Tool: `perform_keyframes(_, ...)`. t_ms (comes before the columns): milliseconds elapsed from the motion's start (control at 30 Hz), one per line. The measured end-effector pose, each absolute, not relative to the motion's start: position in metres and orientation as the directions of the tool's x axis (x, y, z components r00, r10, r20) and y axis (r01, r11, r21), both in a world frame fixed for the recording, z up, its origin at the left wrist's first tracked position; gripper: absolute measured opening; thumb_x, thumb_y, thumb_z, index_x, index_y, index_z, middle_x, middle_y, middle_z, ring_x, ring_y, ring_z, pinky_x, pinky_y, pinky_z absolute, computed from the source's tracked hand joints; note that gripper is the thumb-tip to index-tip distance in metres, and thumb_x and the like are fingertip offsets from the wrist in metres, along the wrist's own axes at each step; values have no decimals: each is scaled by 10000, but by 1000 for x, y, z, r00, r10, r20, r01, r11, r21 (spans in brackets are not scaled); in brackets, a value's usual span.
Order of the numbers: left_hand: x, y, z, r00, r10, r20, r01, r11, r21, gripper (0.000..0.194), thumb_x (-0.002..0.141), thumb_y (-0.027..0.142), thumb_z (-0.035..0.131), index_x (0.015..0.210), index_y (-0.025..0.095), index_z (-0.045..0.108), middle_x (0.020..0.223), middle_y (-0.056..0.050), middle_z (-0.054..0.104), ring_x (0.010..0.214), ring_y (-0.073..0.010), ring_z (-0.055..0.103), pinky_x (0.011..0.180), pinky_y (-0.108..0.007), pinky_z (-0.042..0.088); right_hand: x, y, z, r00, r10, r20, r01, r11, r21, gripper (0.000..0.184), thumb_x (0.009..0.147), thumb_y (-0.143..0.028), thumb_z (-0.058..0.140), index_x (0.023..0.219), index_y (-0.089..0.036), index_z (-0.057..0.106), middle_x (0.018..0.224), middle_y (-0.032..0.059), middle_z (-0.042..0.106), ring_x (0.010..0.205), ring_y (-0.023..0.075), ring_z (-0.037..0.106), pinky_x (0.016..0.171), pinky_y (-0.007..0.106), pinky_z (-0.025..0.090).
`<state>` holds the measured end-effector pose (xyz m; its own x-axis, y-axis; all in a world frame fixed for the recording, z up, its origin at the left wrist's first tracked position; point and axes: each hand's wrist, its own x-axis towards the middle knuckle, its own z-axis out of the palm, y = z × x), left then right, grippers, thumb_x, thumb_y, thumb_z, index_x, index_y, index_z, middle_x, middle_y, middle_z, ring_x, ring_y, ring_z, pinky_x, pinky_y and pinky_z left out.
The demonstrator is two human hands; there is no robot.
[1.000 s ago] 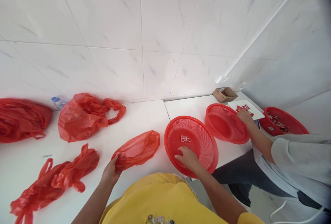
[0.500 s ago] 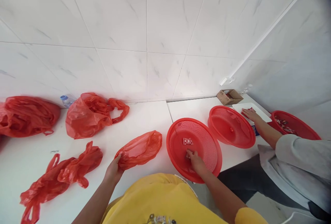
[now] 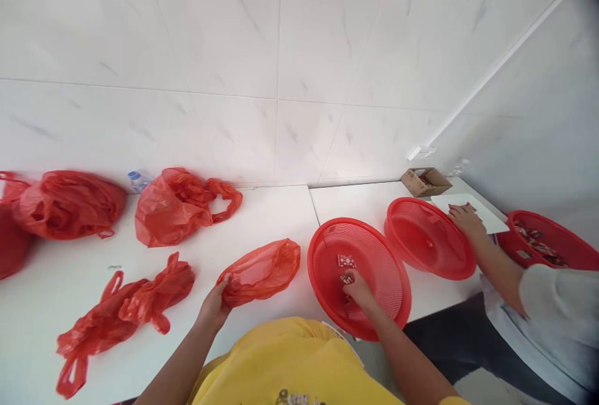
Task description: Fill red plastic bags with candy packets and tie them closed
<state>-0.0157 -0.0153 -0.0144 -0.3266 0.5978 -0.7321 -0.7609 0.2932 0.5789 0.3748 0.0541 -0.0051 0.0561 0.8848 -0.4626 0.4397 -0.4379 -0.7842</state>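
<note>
My left hand [image 3: 216,305] is closed on the near-left edge of a thin red plastic bag [image 3: 269,271], whose wide mouth gapes upward. Inside a red perforated plastic basket [image 3: 402,280], my right hand [image 3: 359,289] has its fingers bent and pinched at a small wrapped packet [image 3: 347,279]. The fingers partly cover that packet. Just beyond them, another small red-and-white packet [image 3: 346,261] lies flat on the basket's bottom.
Filled red bags [image 3: 173,211] and a tied red bag [image 3: 126,305] lie on the white table to the left, with a bottle [image 3: 138,180] behind. On the right are a second basket [image 3: 428,239], a cardboard box [image 3: 425,181], a basket of packets [image 3: 538,243] and a co-worker's hand [image 3: 468,221] on a white board.
My right hand has closed in on the small packet in the basket. The whole view has shifted slightly, while my left hand keeps its hold on the bag.
</note>
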Motion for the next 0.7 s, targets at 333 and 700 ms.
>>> perform_keyframes(333, -14, -18, -20, -293, 674, -678, -732, 298, 613, 156, 804, 175, 663, 955, 160, 630, 824, -53, 737, 706, -188, 707, 666, -319, 588, 250, 58, 81, -430, 754, -497, -149, -602, -785, 475, 598, -162, 662, 1038, -260, 514, 667, -81, 543, 539, 101, 505, 601, 289, 480)
perform_keyframes(700, -11, -23, -4, -174, 763, -623, -698, 350, 625, 393, 748, 245, 719, 1122, 142, 662, 1090, -150, 735, 1009, -305, 691, 867, -407, 549, 208, 59, 57, -443, 658, -609, -124, -718, -685, 457, 716, -419, 729, 1102, -254, 550, 1199, 98, 627, 1048, 228, 631, 811, 376, 545)
